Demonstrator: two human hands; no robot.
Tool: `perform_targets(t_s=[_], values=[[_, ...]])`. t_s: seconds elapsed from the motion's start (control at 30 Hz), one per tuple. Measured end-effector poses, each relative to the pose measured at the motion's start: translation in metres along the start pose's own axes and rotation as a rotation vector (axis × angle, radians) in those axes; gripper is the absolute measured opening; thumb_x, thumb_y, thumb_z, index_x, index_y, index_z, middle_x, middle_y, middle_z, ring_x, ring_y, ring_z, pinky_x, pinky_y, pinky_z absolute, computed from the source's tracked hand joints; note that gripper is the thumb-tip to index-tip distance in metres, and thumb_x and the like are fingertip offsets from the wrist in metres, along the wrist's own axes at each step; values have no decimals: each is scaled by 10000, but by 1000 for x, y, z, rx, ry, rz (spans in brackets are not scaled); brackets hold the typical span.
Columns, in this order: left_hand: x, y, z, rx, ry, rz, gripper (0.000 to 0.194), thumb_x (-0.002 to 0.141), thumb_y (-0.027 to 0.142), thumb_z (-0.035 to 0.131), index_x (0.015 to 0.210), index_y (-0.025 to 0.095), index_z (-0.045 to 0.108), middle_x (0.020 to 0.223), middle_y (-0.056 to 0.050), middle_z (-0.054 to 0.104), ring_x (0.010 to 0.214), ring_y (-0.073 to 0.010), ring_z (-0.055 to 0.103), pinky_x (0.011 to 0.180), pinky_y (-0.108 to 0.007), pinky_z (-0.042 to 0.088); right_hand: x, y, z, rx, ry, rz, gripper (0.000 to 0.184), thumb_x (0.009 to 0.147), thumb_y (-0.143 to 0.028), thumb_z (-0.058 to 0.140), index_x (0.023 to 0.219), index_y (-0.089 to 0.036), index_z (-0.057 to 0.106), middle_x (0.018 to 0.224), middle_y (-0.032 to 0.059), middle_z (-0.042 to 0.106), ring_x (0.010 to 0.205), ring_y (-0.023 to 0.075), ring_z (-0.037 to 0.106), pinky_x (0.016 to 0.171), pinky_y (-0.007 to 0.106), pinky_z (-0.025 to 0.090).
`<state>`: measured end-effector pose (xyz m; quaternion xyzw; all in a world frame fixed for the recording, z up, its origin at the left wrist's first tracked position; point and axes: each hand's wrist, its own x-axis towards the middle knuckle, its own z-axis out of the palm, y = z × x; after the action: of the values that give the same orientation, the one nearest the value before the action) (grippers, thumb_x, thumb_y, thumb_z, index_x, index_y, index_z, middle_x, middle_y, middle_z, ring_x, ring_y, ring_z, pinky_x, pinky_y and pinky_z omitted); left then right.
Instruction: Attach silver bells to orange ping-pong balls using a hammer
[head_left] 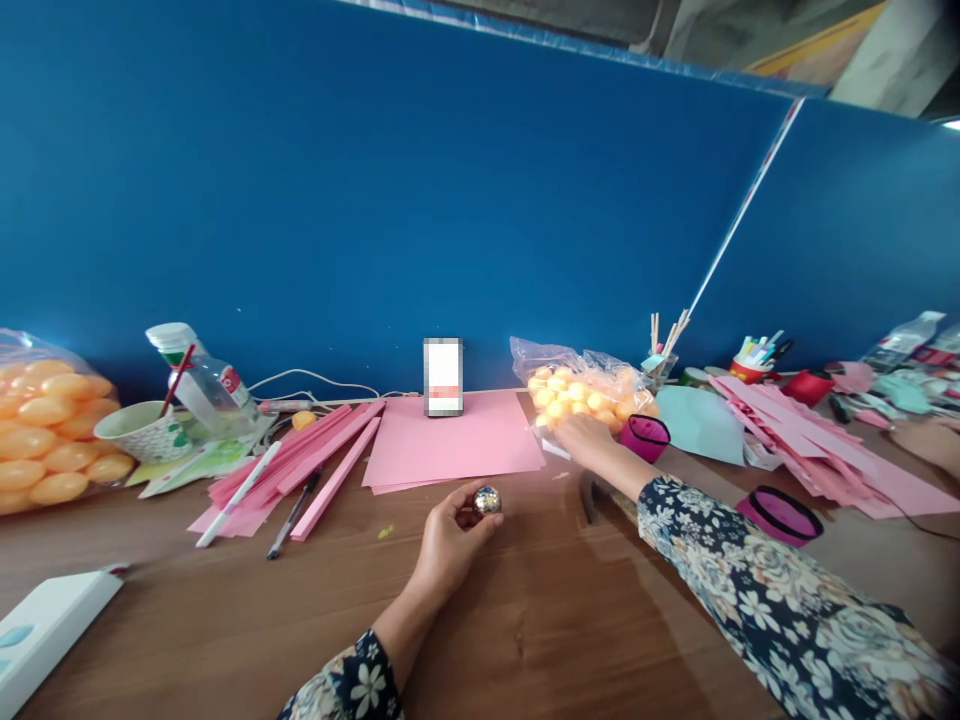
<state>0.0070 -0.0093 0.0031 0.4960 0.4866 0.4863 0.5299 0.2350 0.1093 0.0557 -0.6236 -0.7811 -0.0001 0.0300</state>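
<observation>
My left hand (454,540) grips a small shiny silver ball (487,501) between thumb and fingers, just above the brown table (517,620). My right hand (585,438) reaches across to the front of a clear plastic bag (559,383) filled with yellow-orange balls. Its fingertips are hard to make out there, so whether they hold anything is unclear. Close by, a flat white item (553,447) lies partly hidden by that hand. Pink paper sheets (457,445) lie in front of my left hand. A dark curved object (587,497) rests beneath my right forearm.
A phone (443,377) stands against the blue partition (420,200). At left are pink strips (300,450), a pen (294,515), a paper cup (142,430), a bottle (206,380) and a bag of orange balls (52,435). Magenta rings (780,515) and another person's hand (930,442) are at right.
</observation>
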Motion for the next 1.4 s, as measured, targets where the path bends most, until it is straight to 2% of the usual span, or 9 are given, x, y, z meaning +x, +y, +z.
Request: perform_targets(t_s=[0.13, 0.27, 0.3, 0.37, 0.43, 0.6, 0.8, 0.97, 1.4], values=[[0, 0, 0, -12, -3, 11, 506, 618, 251, 698, 1088, 128, 557, 884, -65, 684, 746, -163, 638, 706, -278, 509, -12, -7, -15, 59, 85, 7, 153, 810, -168, 510, 740, -123, 638, 802, 109, 647, 829, 239, 588, 676, 305, 426], [-1, 2, 1, -27, 20, 5, 501, 627, 238, 693, 1094, 124, 550, 886, -68, 680, 745, -158, 636, 711, -278, 507, -46, -40, -21, 271, 189, -86, 169, 848, -224, 440, 829, -185, 603, 801, 29, 663, 772, 161, 600, 681, 245, 415], [-1, 2, 1, -38, 23, 2, 502, 626, 234, 694, 1093, 122, 548, 892, -69, 680, 754, -160, 637, 717, -279, 508, -57, -51, -18, 343, 203, -110, 162, 852, -245, 437, 839, -193, 590, 807, 15, 662, 765, 145, 600, 688, 230, 421], [-1, 2, 1, -81, 17, 4, 510, 617, 224, 702, 1091, 119, 545, 915, -73, 679, 781, -164, 639, 739, -284, 508, -76, -73, -7, 723, 224, -164, 125, 833, -266, 475, 827, -194, 577, 808, 16, 658, 760, 147, 599, 701, 235, 432], [0, 1, 1, -133, 6, 17, 529, 611, 217, 711, 1101, 121, 535, 949, -75, 676, 822, -170, 640, 775, -291, 505, -90, -91, 8, 978, 191, -166, 113, 836, -260, 471, 833, -202, 568, 801, 8, 650, 753, 146, 599, 706, 242, 439], [0, -1, 0, -203, 10, 52, 518, 697, 265, 654, 1176, 145, 499, 1047, -86, 653, 942, -188, 616, 868, -333, 482, -97, -107, 36, 1211, 169, -69, 85, 809, -256, 521, 787, -193, 573, 805, 8, 631, 766, 150, 577, 737, 262, 431], [-2, -1, -1, -150, -20, 48, 477, 746, 302, 603, 1192, 162, 503, 1096, -93, 630, 979, -212, 605, 888, -367, 481, -93, -105, 43, 1508, 49, 47, 135, 767, -312, 592, 786, -179, 597, 771, 5, 633, 712, 131, 550, 682, 246, 430], [-1, -5, 0, -94, 0, 62, 471, 749, 296, 598, 1194, 175, 506, 1144, -100, 601, 1020, -222, 585, 915, -383, 462, -92, -105, 41, 1574, -7, 75, 141, 743, -312, 623, 761, -172, 610, 705, -7, 626, 669, 117, 539, 647, 233, 418], [0, -7, -1, -22, -1, 73, 479, 757, 276, 588, 1218, 190, 490, 1151, -98, 587, 1040, -221, 569, 939, -390, 435, -91, -106, 37, 1527, 2, 111, 178, 736, -347, 611, 749, -169, 618, 708, -3, 634, 648, 122, 549, 647, 252, 442]])
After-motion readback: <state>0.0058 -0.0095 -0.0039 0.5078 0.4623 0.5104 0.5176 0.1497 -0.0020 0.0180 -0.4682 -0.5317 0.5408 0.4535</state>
